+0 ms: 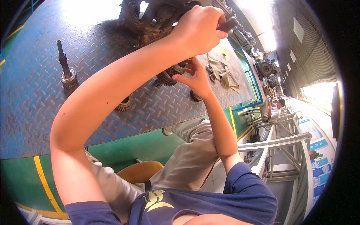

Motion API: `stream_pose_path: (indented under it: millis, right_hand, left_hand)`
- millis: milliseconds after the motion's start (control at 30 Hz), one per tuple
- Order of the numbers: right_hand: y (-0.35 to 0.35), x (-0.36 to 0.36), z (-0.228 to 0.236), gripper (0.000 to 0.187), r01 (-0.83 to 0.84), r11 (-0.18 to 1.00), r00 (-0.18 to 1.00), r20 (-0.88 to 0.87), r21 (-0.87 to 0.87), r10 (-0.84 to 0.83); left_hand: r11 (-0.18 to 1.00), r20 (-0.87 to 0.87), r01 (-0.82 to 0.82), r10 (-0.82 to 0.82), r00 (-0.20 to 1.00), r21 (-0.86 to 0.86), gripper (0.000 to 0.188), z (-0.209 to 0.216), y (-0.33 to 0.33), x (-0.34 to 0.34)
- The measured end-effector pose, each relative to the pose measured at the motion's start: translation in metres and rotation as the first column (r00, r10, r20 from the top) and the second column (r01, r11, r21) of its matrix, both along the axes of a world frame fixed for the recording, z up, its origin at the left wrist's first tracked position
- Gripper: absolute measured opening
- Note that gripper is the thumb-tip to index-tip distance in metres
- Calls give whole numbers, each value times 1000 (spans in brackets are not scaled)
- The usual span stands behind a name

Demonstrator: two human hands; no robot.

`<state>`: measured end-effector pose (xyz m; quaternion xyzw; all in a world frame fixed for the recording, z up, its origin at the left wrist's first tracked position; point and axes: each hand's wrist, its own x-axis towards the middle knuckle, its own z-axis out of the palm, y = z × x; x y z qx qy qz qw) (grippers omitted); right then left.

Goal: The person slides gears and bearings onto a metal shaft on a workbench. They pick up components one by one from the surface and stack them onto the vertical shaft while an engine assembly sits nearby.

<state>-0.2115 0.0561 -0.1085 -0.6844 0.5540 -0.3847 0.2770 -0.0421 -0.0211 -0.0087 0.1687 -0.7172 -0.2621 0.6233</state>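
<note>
My left arm crosses over the metal table, and my left hand [200,30] is closed around a dark, short cylindrical piece [229,24] whose end sticks out past the thumb. Below that wrist, a stack of dark toothed gears [168,77] stands on the table, its top hidden by my forearm. My right hand [195,79] grips this gear stack from the right side, thumb in front and fingers behind. Whether the cylindrical piece touches the gears cannot be seen. Beyond my left arm rises a large dark metal housing [150,22].
A shaft with a bearing [66,69] stands upright at the left. Loose gears [125,103] and a smaller ring gear [195,96] lie nearer the edge of the tread-plate table [41,112]. A crumpled cloth [227,77] and small rings lie right. Another person [273,108] is far right.
</note>
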Motion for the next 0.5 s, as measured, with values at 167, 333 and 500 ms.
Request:
stream_pose_path:
  millis: [167, 333, 500]
  right_hand:
    - [-2, -4, 5, 69, -83, 985, 978, 201, 154, 51]
    - [-6, 0, 1, 61, -56, 997, 986, 162, 58, 46]
    - [3, 10, 1, 75, 143, 989, 988, -51, -26, -144]
  left_hand:
    - [996, 57, 52, -56, 997, 68, 28, 9, -1, 12]
    - [988, 135, 16, -37, 990, 154, 28, 23, 11, 23]
    - [991, 128, 6, -23, 991, 130, 28, 22, 16, 19]
